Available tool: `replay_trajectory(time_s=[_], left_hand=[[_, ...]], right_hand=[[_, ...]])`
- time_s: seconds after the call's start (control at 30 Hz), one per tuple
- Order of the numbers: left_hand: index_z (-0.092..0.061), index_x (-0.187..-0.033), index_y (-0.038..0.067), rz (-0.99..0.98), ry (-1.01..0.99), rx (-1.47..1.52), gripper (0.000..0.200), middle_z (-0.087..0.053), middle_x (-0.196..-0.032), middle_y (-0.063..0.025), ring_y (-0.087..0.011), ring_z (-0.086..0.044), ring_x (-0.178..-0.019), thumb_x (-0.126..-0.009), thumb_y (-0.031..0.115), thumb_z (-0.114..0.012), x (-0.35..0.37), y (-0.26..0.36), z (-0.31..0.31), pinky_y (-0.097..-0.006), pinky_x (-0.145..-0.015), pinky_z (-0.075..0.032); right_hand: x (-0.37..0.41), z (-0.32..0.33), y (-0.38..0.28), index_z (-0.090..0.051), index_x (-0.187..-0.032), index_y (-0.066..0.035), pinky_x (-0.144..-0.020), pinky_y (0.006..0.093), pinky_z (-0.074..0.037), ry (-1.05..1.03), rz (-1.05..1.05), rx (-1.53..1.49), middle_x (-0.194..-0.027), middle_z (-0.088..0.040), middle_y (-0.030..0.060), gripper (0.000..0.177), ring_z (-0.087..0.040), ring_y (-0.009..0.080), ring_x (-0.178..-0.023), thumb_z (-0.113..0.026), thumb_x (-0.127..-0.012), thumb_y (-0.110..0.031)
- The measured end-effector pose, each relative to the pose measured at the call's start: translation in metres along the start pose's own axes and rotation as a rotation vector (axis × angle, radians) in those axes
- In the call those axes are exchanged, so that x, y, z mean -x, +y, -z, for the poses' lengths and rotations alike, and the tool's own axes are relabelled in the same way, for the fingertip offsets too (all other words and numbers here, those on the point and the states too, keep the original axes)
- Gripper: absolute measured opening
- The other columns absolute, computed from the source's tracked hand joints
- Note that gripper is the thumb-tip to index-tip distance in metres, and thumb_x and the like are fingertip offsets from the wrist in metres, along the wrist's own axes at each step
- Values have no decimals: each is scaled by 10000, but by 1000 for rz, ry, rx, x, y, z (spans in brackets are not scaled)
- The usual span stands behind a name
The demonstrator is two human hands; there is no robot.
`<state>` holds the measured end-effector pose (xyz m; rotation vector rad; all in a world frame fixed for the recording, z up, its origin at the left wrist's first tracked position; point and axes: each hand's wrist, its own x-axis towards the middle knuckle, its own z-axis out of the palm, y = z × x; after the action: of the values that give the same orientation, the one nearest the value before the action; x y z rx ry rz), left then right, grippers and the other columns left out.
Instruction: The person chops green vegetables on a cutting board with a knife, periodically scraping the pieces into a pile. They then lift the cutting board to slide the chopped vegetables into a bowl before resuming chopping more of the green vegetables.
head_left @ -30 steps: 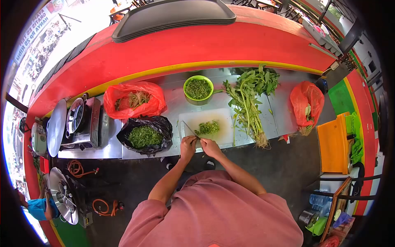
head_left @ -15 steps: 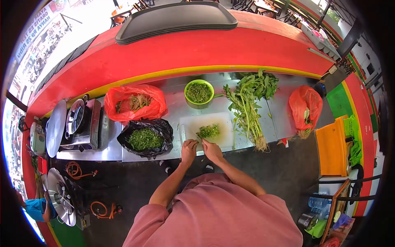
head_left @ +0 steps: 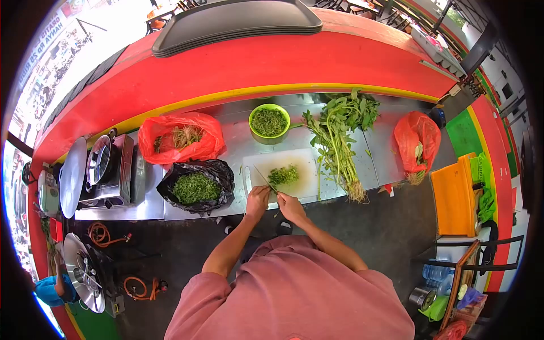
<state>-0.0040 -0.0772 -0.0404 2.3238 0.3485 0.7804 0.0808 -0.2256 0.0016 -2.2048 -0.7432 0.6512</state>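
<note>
A knife slants over the white cutting board, its tip toward the upper left. Its near end meets my right hand, whose fingers are closed around it. Beside it, my left hand is closed at the board's front edge, close to the blade; what its fingers hold is hidden. Chopped greens lie on the board just beyond the hands. Behind the board stands a green bowl of chopped greens. Long leafy stems with roots lie to the right.
Left of the board are a black bag of chopped greens, a red bag with stems and a stove. Another red bag sits at the right. Trays rest on the ledge. A person is at far left.
The view has shifted slightly. The knife's blade has moved out from the greens' left edge and more of it shows, pointing up-left. Both hands remain close together at the board's front edge.
</note>
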Motion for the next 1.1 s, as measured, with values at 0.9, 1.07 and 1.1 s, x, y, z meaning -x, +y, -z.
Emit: replay_trajectory(time_s=[0.9,1.07,1.1], left_hand=[[-726,-972,-13,-53,23,-33,184,-698,-1035,-131,-316,-648,-960,-794,-18,-681,9,-1,-1,-396,-874,-535],[-721,-976,-25,-48,23,-36,184,-686,-1042,-141,-330,-633,-983,-800,-26,-666,8,7,3,-409,-889,-526],[-722,-977,-26,-42,28,-37,185,-687,-1040,-141,-330,-634,-982,-801,-26,-665,8,6,2,-409,-890,-526]], right_hand=[[-6,-14,3,-645,-1291,-182,-669,572,-543,39,116,200,-812,-689,259,337,-674,477,-743,-504,-1022,-329],[-18,-15,1,-636,-1316,-192,-612,559,-533,75,216,267,-776,-679,264,341,-670,469,-701,-514,-1022,-314],[-18,-15,-1,-634,-1317,-188,-620,563,-533,87,210,256,-781,-680,265,344,-670,470,-708,-515,-1021,-318]])
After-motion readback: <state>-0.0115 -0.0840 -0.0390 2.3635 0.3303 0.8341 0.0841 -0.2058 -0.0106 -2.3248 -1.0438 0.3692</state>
